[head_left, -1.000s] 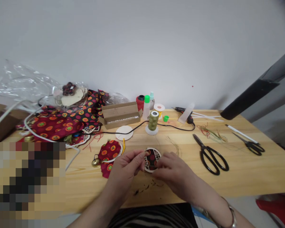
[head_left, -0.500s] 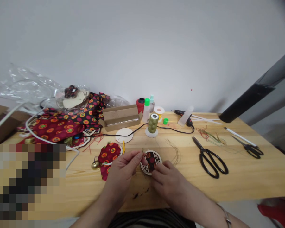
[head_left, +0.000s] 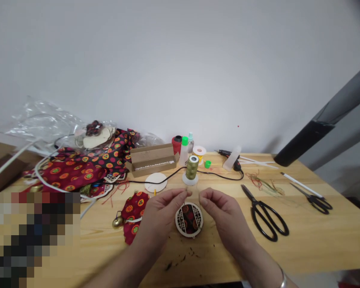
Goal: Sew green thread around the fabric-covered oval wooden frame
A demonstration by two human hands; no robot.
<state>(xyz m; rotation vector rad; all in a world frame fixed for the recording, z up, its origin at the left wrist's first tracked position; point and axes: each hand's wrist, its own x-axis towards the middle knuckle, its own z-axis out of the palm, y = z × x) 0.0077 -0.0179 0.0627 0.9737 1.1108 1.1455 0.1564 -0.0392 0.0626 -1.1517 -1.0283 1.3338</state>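
Round lattice-framed fabric medallion, now set down on counter, no longer held, left hand and right hand curled narrow, apart above it, holding nothing visible

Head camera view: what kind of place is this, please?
Probably a handicraft workbench: black-handled scissors, a spool of olive thread and printed red fabric lie on the wooden table.

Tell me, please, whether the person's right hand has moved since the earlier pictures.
Yes, the right hand has moved to the right, judged against the thread spool, and is now off the round ornament.
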